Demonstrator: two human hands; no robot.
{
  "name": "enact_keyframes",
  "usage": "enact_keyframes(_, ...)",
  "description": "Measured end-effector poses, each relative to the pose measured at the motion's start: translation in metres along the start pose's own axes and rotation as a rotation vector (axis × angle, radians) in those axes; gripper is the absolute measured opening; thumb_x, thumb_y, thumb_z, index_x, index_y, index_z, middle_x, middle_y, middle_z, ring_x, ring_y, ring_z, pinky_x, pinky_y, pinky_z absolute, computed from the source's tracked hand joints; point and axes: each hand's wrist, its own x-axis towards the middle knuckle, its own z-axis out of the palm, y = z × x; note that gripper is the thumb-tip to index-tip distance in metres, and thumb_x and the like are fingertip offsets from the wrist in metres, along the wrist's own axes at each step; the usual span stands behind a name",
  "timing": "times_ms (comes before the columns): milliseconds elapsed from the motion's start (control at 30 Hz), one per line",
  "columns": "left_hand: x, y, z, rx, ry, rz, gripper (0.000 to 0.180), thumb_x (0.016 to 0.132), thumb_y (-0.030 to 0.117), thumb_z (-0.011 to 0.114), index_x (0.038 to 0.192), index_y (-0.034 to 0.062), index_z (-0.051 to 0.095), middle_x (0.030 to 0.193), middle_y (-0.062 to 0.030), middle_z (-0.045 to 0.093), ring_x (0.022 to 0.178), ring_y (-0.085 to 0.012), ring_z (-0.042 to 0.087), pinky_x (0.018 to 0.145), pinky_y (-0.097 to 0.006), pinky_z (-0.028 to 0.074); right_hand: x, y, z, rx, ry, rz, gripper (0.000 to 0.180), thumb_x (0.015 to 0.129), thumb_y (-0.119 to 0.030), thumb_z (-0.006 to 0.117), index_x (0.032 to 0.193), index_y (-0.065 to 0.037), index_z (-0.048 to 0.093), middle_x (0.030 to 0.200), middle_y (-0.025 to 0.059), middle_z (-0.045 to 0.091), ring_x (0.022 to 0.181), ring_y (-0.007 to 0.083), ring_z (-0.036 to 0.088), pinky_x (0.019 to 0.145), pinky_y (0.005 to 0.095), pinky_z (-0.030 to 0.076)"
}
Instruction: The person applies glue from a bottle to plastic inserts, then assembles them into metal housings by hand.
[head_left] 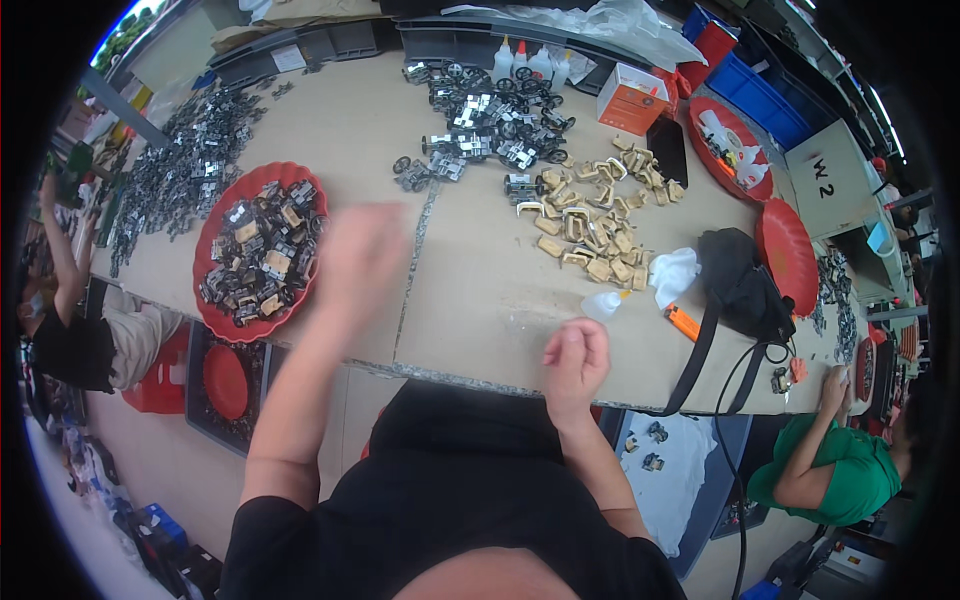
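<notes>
My left hand [365, 250] is smeared by motion over the table, just right of a red scalloped tray [207, 262]. That tray holds a heap of small toy vehicle parts [262, 245], dark grey and silver with some tan pieces. My right hand [577, 362] hovers at the table's front edge, its fingers curled in; whatever they hold, if anything, is hidden. Just beyond it lies a small white squeeze bottle [602, 304]. Farther off are a scattered pile of tan plastic parts [595, 225] and a cluster of grey toy vehicles with black wheels [495, 115].
Loose grey parts [185, 150] cover the table's far left. Glue bottles [538, 66], an orange-white box [632, 98] and a dark phone [667, 152] stand or lie at the back. To the right are a black bag [740, 280], an orange lighter [682, 322] and a co-worker in green [830, 465].
</notes>
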Motion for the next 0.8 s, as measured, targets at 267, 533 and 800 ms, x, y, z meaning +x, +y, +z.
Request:
enact_keyframes(267,0.022,0.064,0.118,-0.159,-0.357,0.370,0.033,0.071,0.005,0.054,0.103,0.0063,0.055,0.093,-0.0072,0.054,0.090,-0.0245,0.050,0.076,-0.034,0.044,0.023,0.001,-0.041,-0.394,0.272,-0.283,0.026,0.077,-0.002,0.054,0.100,-0.002,0.041,0.100,0.0096,0.045,0.085,0.0138,0.044,0.073,0.0261,0.037)
enact_keyframes(533,0.023,0.050,0.111,0.099,-0.514,0.424,0.033,0.069,0.004,0.054,0.102,0.0041,0.055,0.090,-0.0080,0.055,0.082,-0.0234,0.053,0.070,-0.030,0.047,0.035,0.007,-0.049,-0.758,0.028,-0.013,0.039,0.076,-0.010,0.060,0.108,0.003,0.045,0.106,0.0146,0.050,0.099,0.0264,0.050,0.082,0.0336,0.039)
enact_keyframes(800,-0.004,0.036,0.070,-1.318,-0.466,-0.734,0.028,0.082,0.009,0.055,0.109,0.0027,0.052,0.087,-0.0034,0.057,0.076,-0.0118,0.054,0.066,-0.026,0.047,0.030,-0.004,-0.042,-0.104,-0.006,0.057,0.032,0.084,-0.011,0.051,0.111,0.005,0.046,0.098,0.0127,0.054,0.090,0.0179,0.053,0.077,0.0287,0.043)
